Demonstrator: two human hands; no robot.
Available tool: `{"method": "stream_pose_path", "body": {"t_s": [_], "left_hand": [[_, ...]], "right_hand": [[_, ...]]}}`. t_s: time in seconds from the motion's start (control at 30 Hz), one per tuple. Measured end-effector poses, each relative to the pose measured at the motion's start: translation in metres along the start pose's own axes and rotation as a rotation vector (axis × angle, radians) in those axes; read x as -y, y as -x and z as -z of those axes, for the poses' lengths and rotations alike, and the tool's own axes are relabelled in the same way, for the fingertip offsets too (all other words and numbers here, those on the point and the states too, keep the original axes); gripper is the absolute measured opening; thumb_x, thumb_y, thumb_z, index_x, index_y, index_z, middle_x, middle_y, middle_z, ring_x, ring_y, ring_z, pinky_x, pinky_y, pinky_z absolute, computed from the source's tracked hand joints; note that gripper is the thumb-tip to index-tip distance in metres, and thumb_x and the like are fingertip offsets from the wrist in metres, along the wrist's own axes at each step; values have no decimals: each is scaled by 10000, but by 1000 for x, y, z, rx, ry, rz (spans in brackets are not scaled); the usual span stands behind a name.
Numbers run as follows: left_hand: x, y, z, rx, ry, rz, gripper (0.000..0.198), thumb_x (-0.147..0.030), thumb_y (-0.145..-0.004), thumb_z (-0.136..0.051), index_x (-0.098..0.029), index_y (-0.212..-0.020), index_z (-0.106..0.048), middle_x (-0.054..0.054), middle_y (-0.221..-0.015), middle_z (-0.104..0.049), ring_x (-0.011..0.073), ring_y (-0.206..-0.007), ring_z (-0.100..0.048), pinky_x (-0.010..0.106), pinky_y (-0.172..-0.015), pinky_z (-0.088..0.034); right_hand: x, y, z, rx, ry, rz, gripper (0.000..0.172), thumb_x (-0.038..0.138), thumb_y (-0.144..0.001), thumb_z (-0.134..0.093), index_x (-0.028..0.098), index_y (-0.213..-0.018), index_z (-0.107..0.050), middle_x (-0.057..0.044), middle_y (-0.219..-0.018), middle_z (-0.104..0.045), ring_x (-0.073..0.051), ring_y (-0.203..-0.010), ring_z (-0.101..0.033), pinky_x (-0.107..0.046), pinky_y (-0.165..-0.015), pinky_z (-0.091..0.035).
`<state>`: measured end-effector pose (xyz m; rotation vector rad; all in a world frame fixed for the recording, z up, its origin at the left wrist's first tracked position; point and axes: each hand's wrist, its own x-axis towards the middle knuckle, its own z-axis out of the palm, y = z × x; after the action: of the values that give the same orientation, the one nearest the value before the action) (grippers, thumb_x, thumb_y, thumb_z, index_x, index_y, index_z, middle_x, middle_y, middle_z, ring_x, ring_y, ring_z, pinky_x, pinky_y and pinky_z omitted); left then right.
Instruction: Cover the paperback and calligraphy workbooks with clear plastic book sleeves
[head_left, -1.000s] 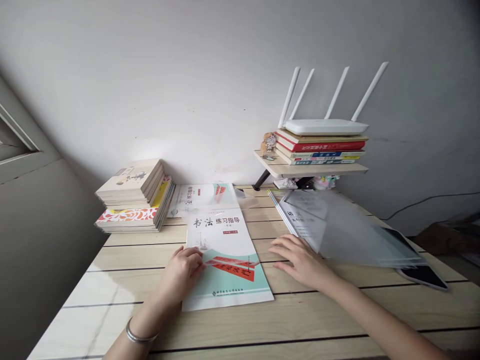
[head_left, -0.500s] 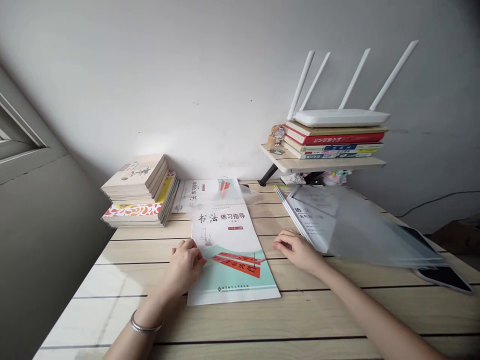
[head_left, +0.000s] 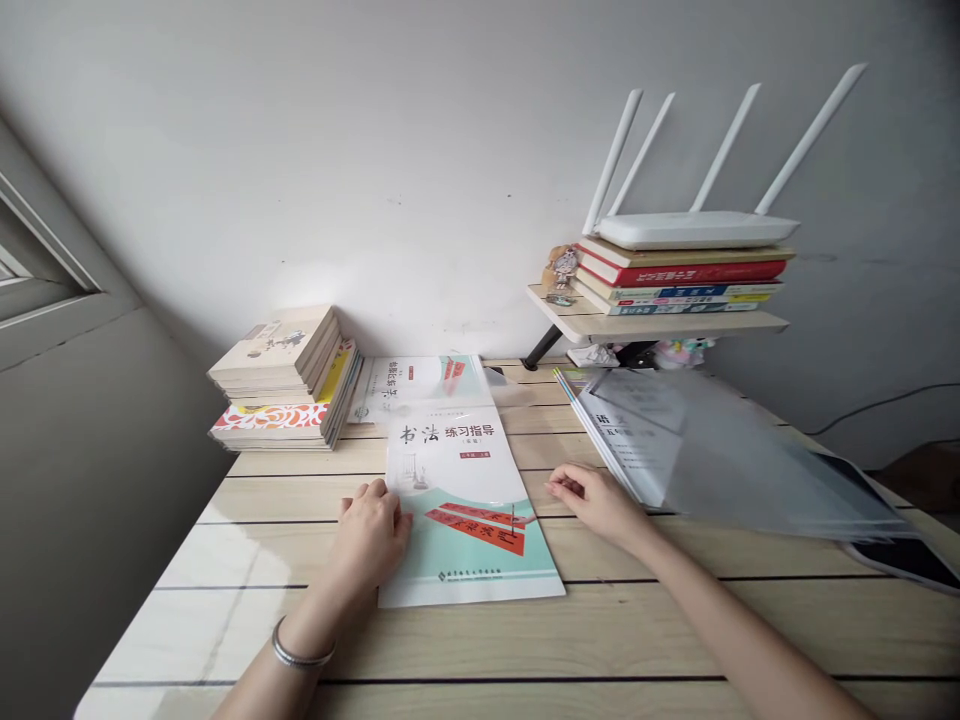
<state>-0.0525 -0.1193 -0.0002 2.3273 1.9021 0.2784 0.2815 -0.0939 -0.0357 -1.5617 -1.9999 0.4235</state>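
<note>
A calligraphy workbook [head_left: 457, 500] with a white and teal cover and red banners lies flat in front of me. My left hand [head_left: 373, 530] is at its left edge, fingers curled and closed, the thumb over the cover. A silver bangle [head_left: 300, 648] circles the left wrist. To the right of the workbook, my right hand [head_left: 589, 500] rests low over the table with its fingers curled in, apart from the book. Behind lies a second, similar workbook [head_left: 424, 385], turned sideways, its near edge partly covered by the first. Clear film shows between the two.
Stacked books [head_left: 277, 370] stand at the back left. On the right, translucent plastic sheets [head_left: 750, 460] lie over textbooks [head_left: 622, 440] and a dark tablet-like device [head_left: 911, 562]. A small raised shelf [head_left: 667, 325] holds books and a white router [head_left: 697, 230].
The view has shifted slightly. Both hands stay in nearly the same places, and the workbook has not visibly moved on the table.
</note>
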Motion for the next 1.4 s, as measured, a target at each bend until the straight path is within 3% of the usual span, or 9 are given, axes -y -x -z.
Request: {"method": "stream_pose_path", "body": {"t_s": [0.13, 0.23, 0.37, 0.5, 0.7, 0.87, 1.03, 1.17, 1.4], "left_hand": [[-5, 5, -1, -165, -76, -40, 120, -151, -820, -456, -174, -855, -568, 81, -937, -565, 241, -911, -519, 397, -771, -360], [-15, 10, 1, -270, -54, -249, 197, -111, -853, -428, -193, -982, -551, 80, -1016, -564, 214, -930, -508, 399, -831, -359], [-24, 14, -1, -217, -74, -486, 227, -217, -853, -518, -193, -1078, -532, 91, -1046, -576, 242, -967, -510, 406, -836, -401], [-23, 11, -8, -104, -99, -442, 126, -173, -880, -445, -184, -847, -566, 62, -872, -603, 212, -812, -553, 340, -704, -457], [-42, 16, -5, -137, 64, -315, 235, -198, -923, -343, -201, -775, -525, 56, -785, -616, 180, -714, -595, 295, -639, -456], [-83, 28, 0, -56, 147, -315, 199, -157, -879, -368, -208, -764, -522, 87, -741, -641, 209, -642, -620, 304, -533, -425], [-128, 45, -9, 11, 218, -469, 181, -179, -860, -399, -190, -790, -566, 117, -713, -658, 236, -599, -632, 318, -477, -429], [-145, 55, -17, 114, 294, -675, 161, -277, -816, -548, -169, -912, -619, 114, -751, -687, 235, -652, -646, 310, -551, -486], [-89, 38, 13, -9, 455, -708, 364, -311, -825, -554, -219, -1177, -553, 110, -1119, -618, 244, -1025, -577, 382, -894, -464]], "right_hand": [[1, 1, -3, -49, -28, 17, 235, 403, -822, -467, 231, -687, -553, -35, -706, -647, -184, -663, -595, -294, -618, -458], [1, 2, -4, -57, -44, 34, 230, 393, -830, -474, 228, -690, -552, -37, -703, -639, -183, -662, -593, -299, -617, -469], [0, 6, 0, -24, -84, 123, 148, 343, -827, -522, 224, -839, -609, -38, -769, -626, -182, -732, -586, -316, -689, -482], [2, 8, 9, -35, 35, 227, 111, 331, -796, -587, 249, -755, -650, -43, -803, -606, -218, -840, -562, -374, -777, -452], [33, 27, 17, -511, 27, -80, 335, 422, -842, -502, 201, -1092, -539, -95, -861, -576, -229, -790, -557, -386, -730, -493], [80, 60, 10, -860, -129, -147, 569, 491, -778, -581, 179, -1234, -446, -192, -1257, -432, -333, -1175, -419, -453, -874, -481], [100, 80, -2, -471, -850, -589, 718, 626, -784, -471, 266, -1367, -257, -135, -1404, -377, -304, -1115, -544, -386, -744, -565], [97, 81, 0, -318, -1045, -709, 839, 526, -714, -613, 298, -1399, -185, -113, -1414, -416, -296, -1077, -592, -364, -698, -573], [62, 79, 35, -127, -941, -727, 757, 320, -619, -628, 244, -1322, -357, -128, -1242, -601, -249, -755, -689, -308, -508, -534]]}}
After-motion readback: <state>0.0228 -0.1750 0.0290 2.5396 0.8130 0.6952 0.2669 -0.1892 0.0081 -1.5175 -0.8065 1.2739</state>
